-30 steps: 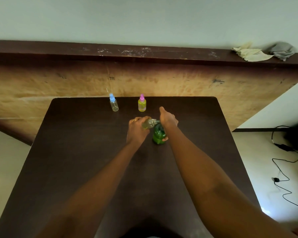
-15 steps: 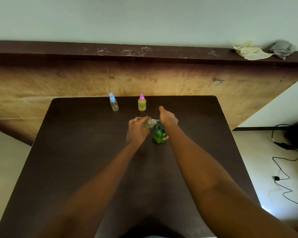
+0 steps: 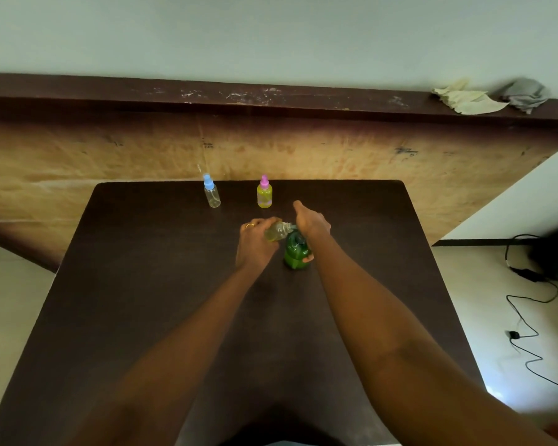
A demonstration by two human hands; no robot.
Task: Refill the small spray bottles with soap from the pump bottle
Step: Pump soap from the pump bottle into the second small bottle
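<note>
The dark table [image 3: 161, 317] takes most of the view, and all the work is near its far half, where both arms reach. The right hand [image 3: 313, 222] lies on top of the green pump bottle [image 3: 295, 252], which stands upright on the table. The palm presses down on the pump head, and the thumb shows low on the bottle's near side, so I judge it also steadies the bottle. How far the fingers are curled, I cannot tell. The left hand [image 3: 255, 239] is closed around a small open spray bottle [image 3: 276, 231]. This bottle is tilted, with its mouth turned toward the pump spout, touching or almost touching it. I think it is held so to catch the soap as it comes out. It has some yellowish liquid inside.

Two other small bottles wait at the far edge, well apart from the hands. The pink-capped bottle [image 3: 264, 193] looks full of yellow liquid. The blue-capped bottle [image 3: 211, 196] looks clear and empty, so probably it is not yet refilled.
</note>
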